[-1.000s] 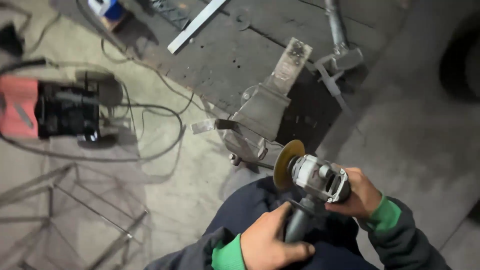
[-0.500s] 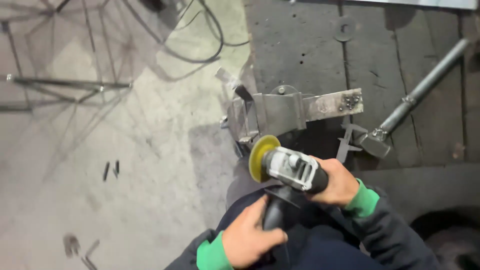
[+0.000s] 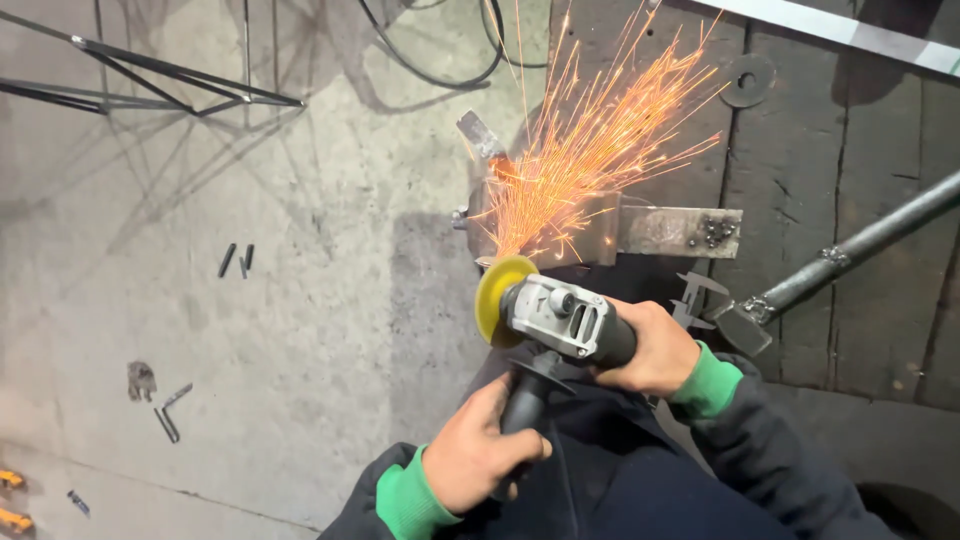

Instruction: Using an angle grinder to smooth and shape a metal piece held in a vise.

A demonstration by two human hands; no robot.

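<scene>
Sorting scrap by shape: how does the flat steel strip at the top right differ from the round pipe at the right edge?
The flat steel strip is pale, bright and thin; the round pipe is darker grey and tubular. The strip lies along the top edge, sloping slightly down to the right; the pipe rises steeply rightward. The pipe ends in a welded flat plate; the strip shows none. Both are long, straight metal lying on the dark plates.

Open concrete floor (image 3: 300, 300) left of hands; ahead blocked by sparking bracket (image 3: 600, 225), pipe (image 3: 860, 250), apparently clamp (image 3: 715, 305).

The grey floor (image 3: 300, 330) holds small dark rods (image 3: 236, 260) and black cables (image 3: 440, 60). Beside it, dark wooden boards (image 3: 860, 180) carry a metal pipe (image 3: 860, 250) and a round washer (image 3: 747, 80).
</scene>
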